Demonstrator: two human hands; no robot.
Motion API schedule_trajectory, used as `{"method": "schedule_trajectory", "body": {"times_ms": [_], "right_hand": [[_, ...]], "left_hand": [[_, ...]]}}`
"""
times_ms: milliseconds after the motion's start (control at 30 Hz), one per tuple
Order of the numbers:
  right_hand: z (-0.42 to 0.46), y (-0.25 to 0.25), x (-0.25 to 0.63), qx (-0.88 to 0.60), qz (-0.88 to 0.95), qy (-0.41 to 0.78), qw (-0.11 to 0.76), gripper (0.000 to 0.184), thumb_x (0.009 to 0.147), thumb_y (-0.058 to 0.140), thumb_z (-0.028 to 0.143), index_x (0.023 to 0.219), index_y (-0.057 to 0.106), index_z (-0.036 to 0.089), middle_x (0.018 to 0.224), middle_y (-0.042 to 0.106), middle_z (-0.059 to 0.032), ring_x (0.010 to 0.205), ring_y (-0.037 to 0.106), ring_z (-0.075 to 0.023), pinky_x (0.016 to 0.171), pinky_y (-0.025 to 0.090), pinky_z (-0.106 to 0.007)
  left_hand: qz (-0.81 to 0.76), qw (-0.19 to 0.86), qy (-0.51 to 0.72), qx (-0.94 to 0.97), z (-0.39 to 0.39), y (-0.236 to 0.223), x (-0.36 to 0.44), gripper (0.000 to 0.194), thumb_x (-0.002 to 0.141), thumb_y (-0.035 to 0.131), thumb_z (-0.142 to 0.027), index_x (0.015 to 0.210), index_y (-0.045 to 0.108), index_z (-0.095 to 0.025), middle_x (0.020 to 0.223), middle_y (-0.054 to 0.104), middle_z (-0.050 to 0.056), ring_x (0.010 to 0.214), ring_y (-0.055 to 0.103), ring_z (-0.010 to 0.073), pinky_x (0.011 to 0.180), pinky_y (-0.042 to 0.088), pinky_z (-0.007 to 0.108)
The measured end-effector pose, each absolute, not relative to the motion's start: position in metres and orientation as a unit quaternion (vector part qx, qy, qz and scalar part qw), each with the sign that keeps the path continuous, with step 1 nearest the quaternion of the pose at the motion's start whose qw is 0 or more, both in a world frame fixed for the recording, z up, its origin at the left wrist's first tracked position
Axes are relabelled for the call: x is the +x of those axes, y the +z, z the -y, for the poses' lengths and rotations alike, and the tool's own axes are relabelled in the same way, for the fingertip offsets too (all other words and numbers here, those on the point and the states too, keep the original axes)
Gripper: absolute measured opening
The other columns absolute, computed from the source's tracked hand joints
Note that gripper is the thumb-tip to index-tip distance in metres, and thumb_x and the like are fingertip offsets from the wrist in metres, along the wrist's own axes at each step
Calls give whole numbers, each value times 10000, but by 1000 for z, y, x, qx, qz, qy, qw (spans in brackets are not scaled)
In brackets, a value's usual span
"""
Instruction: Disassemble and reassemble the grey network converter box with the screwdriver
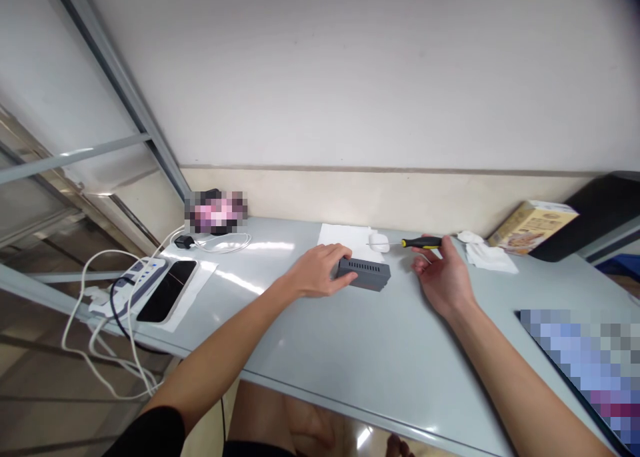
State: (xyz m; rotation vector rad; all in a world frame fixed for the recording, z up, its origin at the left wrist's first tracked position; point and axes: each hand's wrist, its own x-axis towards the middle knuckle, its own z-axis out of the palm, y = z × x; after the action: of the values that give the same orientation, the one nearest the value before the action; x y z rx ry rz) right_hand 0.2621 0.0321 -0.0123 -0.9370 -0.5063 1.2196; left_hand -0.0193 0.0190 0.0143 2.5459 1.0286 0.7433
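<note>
My left hand (pixel 323 270) grips the left end of a dark grey box-shaped device (pixel 367 275) with a row of slots along its upper edge. The device rests on the table, and what it is I cannot make out. In my right hand (pixel 445 277) is a screwdriver (pixel 423 243) with a black and yellow handle, held between thumb and fingers. Its thin metal shaft points left, above a small white rounded object (pixel 379 243). Behind the device lies a white sheet of paper (pixel 343 235).
On the left are a phone (pixel 167 291), a power strip (pixel 133 283) with looping white cables, and a black charger (pixel 184 242). Crumpled tissues (pixel 490 255) and a yellow carton (pixel 533 227) stand at the back right. A wall closes off the grey table (pixel 320 350) behind.
</note>
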Motion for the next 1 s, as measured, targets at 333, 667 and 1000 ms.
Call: {"method": "schedule_trajectory", "body": {"times_ms": [333,667,1000], "right_hand": [[-34,-16,266,-418,239,545,686,435,828,772,618,998,703,223,761,725,-35,498,504,-101,452,438,-230],[-32,-11,262,-416,220,547,692,389,839,767,578,967,714,214,734,724,-37,481,498,-95,441,443,-208],[-31,-11,262,-419,225,544,691,402,809,786,585,962,720,219,726,719,-33,486,494,-99,437,446,-210]], "left_hand": [[-425,308,293,799,-22,11,-17,276,963,638,-498,1093,598,-258,857,591,-14,767,547,166,752,455,314],[-430,389,328,746,-31,-1,-15,284,1021,544,-496,997,607,-220,889,642,-16,716,528,131,682,419,263],[-450,325,279,784,-29,-5,-14,283,1044,491,-419,903,611,-205,855,623,-3,729,529,151,676,399,281]]}}
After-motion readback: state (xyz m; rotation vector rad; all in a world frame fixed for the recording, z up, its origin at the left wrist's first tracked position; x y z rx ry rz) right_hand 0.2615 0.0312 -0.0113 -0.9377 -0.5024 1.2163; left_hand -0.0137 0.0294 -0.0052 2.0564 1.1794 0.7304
